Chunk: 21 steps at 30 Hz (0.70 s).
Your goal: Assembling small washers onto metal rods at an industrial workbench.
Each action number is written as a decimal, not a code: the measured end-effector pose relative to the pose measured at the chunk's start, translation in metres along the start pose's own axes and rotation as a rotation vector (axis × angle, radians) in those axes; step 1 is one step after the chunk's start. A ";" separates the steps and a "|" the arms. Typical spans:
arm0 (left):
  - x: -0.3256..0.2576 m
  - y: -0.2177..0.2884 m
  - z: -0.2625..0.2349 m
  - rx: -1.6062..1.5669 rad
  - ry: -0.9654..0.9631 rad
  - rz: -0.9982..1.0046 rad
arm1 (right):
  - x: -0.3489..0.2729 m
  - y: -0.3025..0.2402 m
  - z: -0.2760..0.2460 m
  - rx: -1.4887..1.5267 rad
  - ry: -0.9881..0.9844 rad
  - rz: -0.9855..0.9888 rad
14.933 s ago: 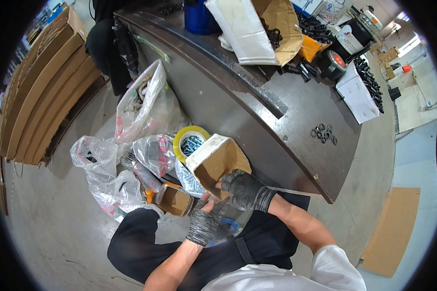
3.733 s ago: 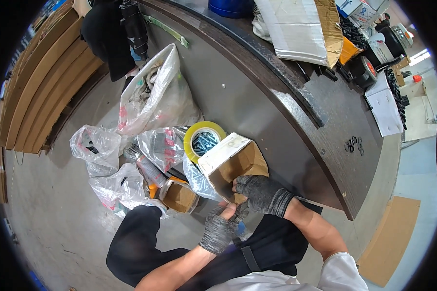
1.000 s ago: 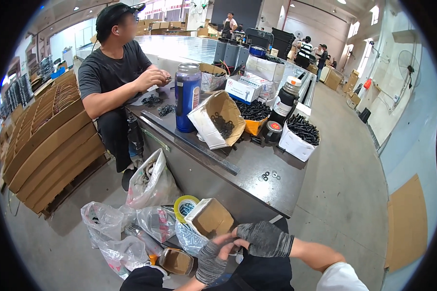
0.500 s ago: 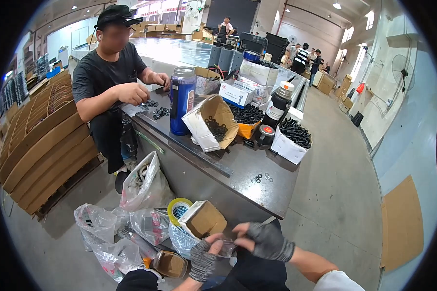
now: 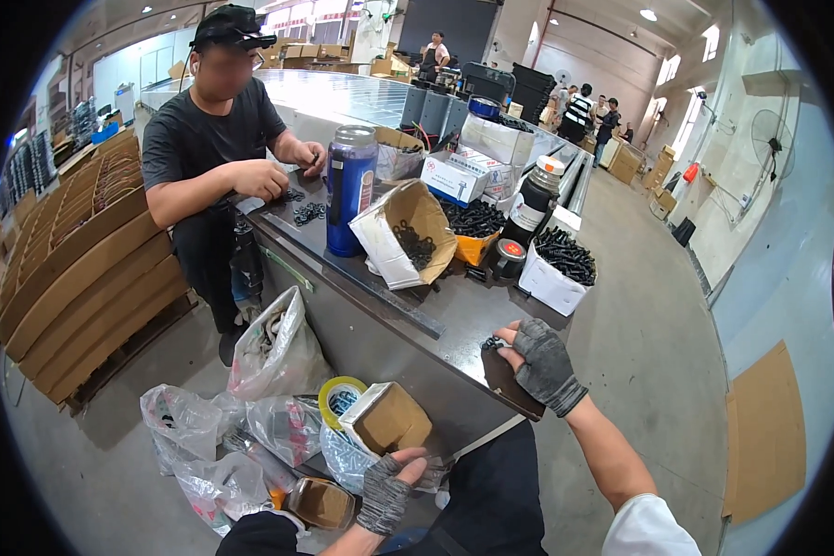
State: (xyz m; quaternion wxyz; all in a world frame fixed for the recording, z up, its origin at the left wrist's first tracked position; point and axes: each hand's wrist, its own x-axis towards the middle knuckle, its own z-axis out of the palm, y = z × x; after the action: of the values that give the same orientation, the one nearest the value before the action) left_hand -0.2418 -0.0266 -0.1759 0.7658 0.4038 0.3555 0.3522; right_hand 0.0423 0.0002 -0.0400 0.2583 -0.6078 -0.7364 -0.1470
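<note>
My right hand (image 5: pixel 547 366), in a grey fingerless glove, reaches over the corner of the dark table (image 5: pixel 417 345). Its thumb and fingertips are closed at a small group of metal washers (image 5: pixel 492 344) on the tabletop. Lower down, my left hand (image 5: pixel 392 488), gloved the same way, is held above my lap beside a small open box (image 5: pixel 394 426). Its fingers are curled in toward the thumb, and whatever they hold is too small or hidden to make out.
An open carton of black rings (image 5: pixel 389 246), a blue bottle (image 5: pixel 347 204), a black bottle (image 5: pixel 528 206) and a white box of black bolts (image 5: pixel 554 283) crowd the table. Plastic bags (image 5: pixel 278 347) and a tape roll (image 5: pixel 342 398) lie below. A co-worker (image 5: pixel 218 148) handles small parts at left.
My right hand has moved from beside my left hand, up and to the right, onto the washers at the table corner. My left hand stays nearly in place. The co-worker's hands shift slightly.
</note>
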 end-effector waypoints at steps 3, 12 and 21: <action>-0.002 0.000 0.003 0.056 -0.004 0.029 | 0.003 0.001 0.006 -0.011 -0.048 0.019; -0.002 0.004 -0.001 0.024 -0.041 0.016 | -0.003 0.009 0.017 -0.129 -0.133 -0.044; -0.001 0.006 -0.001 -0.169 -0.048 0.000 | 0.000 -0.045 -0.021 0.091 0.147 0.061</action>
State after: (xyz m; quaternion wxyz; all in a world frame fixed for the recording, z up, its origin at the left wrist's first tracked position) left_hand -0.2452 -0.0245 -0.1708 0.8053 0.3461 0.3062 0.3714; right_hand 0.0032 -0.0209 -0.0188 0.3436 -0.6051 -0.7024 -0.1497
